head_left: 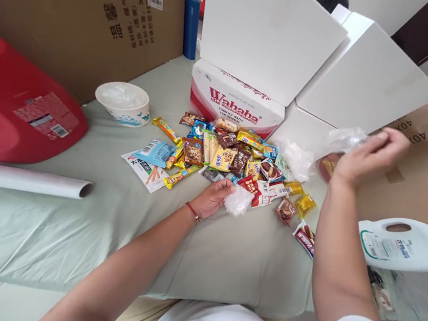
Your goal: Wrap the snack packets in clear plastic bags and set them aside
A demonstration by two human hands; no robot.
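Observation:
My left hand (pixel 213 197), with a red cord at the wrist, pinches a crumpled clear plastic bag (pixel 238 201) low over the cloth. Just beyond it lies a pile of wrapped snacks (pixel 224 157), mostly small packets in yellow, brown, blue and red. Raised at the right, my right hand (pixel 371 155) is closed on another clear plastic bag (pixel 346 139), slightly blurred. More crumpled clear plastic (pixel 298 160) rests at the pile's right side. A paper bowl (pixel 121 116) with clear plastic inside stands left of the pile.
Behind the snacks stand a Wahaha water carton (pixel 236 98) and large white boxes (pixel 267 32). At the left are a red jug (pixel 22 108), a white tube (pixel 26 179) and a big cardboard box (pixel 68 15). A white detergent bottle (pixel 416 245) lies at the right.

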